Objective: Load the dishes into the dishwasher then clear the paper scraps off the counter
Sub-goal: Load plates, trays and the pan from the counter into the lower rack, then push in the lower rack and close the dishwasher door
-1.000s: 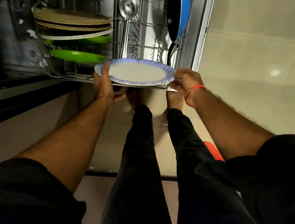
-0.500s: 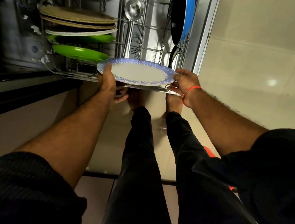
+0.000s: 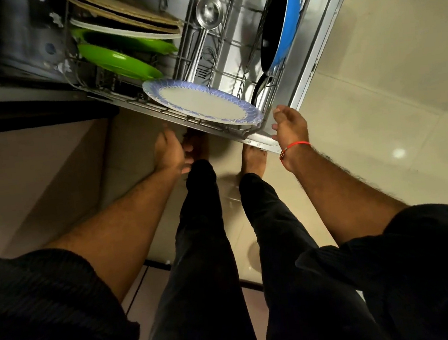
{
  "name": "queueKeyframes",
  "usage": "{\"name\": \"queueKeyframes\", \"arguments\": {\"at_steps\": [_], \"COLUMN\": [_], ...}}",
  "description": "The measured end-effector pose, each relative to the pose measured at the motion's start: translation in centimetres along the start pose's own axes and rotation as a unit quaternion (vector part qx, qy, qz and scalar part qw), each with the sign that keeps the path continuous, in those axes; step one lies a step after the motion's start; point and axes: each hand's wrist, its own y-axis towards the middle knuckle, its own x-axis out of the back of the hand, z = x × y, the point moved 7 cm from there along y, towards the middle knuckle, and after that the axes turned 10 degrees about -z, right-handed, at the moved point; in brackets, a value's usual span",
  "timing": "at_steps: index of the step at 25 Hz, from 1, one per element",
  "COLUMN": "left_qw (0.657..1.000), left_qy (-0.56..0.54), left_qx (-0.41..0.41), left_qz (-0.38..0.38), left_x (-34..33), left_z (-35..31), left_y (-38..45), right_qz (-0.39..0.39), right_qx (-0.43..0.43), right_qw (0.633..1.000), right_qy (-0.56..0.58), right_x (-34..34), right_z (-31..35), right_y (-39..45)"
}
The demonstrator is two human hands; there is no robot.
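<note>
A white plate with a blue patterned rim leans in the front of the dishwasher's lower wire rack. Nobody holds it. My left hand hangs below the rack's front edge, fingers relaxed and empty. My right hand hovers by the rack's front right corner, just clear of the plate's rim, fingers loosely spread. Behind the plate stand two green plates, a white plate and tan-and-dark plates. A steel ladle lies in the rack's middle.
A blue pan with a black inside stands on edge at the rack's right. The open dishwasher door frames the rack. A dark counter edge runs along the left. My legs and bare feet stand on beige floor tiles.
Both hands have let go of the blue-rimmed plate, which now rests in the rack. The left hand dropped below the rack edge; the right drew back to the corner.
</note>
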Motion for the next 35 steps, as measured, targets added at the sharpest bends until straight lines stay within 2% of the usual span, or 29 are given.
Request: {"name": "queueKeyframes", "arguments": {"at_steps": [2, 7, 9, 12, 17, 19, 22, 25, 28, 30, 35], "left_qw": [0.999, 0.998, 0.998, 0.991, 0.976, 0.961, 0.948, 0.949, 0.943, 0.945, 0.947], "left_qy": [0.001, -0.038, -0.027, -0.01, -0.011, -0.03, -0.065, -0.09, -0.117, -0.089, 0.011], "left_qx": [-0.034, -0.029, -0.05, -0.13, -0.207, -0.26, -0.302, -0.303, -0.3, -0.294, -0.263], "left_qz": [-0.011, -0.027, -0.012, 0.006, 0.062, 0.085, 0.076, -0.006, -0.085, -0.117, -0.185], "left_x": [-0.4, -3.4, -4.3, -6.0, -10.8, -13.2, -17.3, -20.8, -23.5, -25.1, -29.0], "left_z": [0.2, 3.2, 2.2, 1.3, 1.3, 0.6, -1.2, -2.6, -4.1, -5.3, -8.4], "left_y": [-0.9, -0.7, -3.2, -5.8, -9.7, -11.9, -14.5, -15.8, -15.9, -15.2, -11.5], "right_qz": [0.011, 0.025, 0.035, 0.089, 0.15, 0.189, 0.256, 0.315, 0.361, 0.387, 0.389], "right_qx": [0.023, 0.083, 0.11, 0.187, 0.278, 0.31, 0.372, 0.427, 0.525, 0.573, 0.635], "right_qw": [0.999, 0.992, 0.986, 0.961, 0.901, 0.866, 0.799, 0.735, 0.644, 0.581, 0.497], "right_qy": [-0.031, -0.087, -0.117, -0.184, -0.297, -0.343, -0.396, -0.422, -0.422, -0.43, -0.445], "right_x": [1.1, 3.1, 2.9, 1.3, -0.2, -0.4, -0.6, 0.4, 0.7, 0.2, -2.8], "right_z": [1.2, 6.3, 8.0, 11.6, 16.2, 17.5, 19.7, 21.6, 23.7, 23.8, 22.2], "right_y": [0.5, 2.9, 4.0, 5.3, 8.3, 10.1, 12.7, 14.2, 14.7, 14.9, 17.5]}}
